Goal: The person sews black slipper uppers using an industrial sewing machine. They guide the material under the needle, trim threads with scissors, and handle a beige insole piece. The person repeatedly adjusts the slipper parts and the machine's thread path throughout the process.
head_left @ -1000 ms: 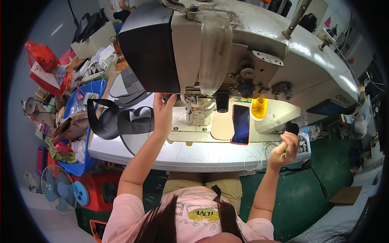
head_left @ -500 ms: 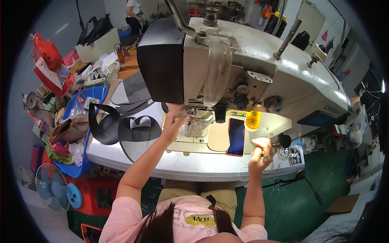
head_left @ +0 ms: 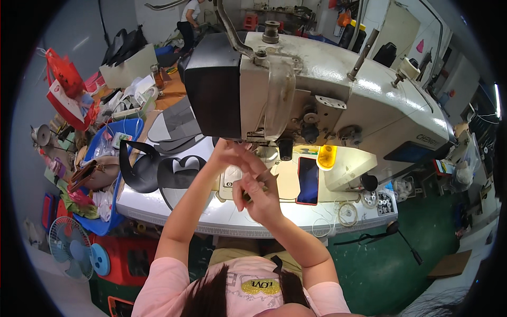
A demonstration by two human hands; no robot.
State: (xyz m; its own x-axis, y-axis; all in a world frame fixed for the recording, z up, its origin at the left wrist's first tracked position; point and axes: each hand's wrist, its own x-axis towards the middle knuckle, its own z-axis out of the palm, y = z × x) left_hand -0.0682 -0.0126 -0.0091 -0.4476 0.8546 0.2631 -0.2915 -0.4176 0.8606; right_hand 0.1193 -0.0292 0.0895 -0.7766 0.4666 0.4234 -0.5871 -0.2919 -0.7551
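My left hand (head_left: 231, 157) is up under the head of the sewing machine (head_left: 327, 61), by the needle area. Its fingers are drawn together; what they pinch, if anything, is hidden. Just below and to the right, my right hand (head_left: 260, 196) is closed around a small pointed metal tool (head_left: 273, 177), its exact kind unclear. The two hands are close together in front of the machine's needle. Black cut pieces (head_left: 182, 177), one with a grey heart-like shape, lie left of my left forearm.
A dark-screened phone (head_left: 308, 180) with a red edge lies on the machine bed beside a yellow container (head_left: 327, 157). Bobbins (head_left: 386, 203) sit in a tray at the table's right end. A blue basket (head_left: 115, 211) and a fan (head_left: 70, 247) stand at left. Another person (head_left: 189, 24) is far behind.
My right hand, tool in it, has swung left from beside the phone to the needle area. My left hand has shifted slightly. The view has moved a little, and the person behind leans over.
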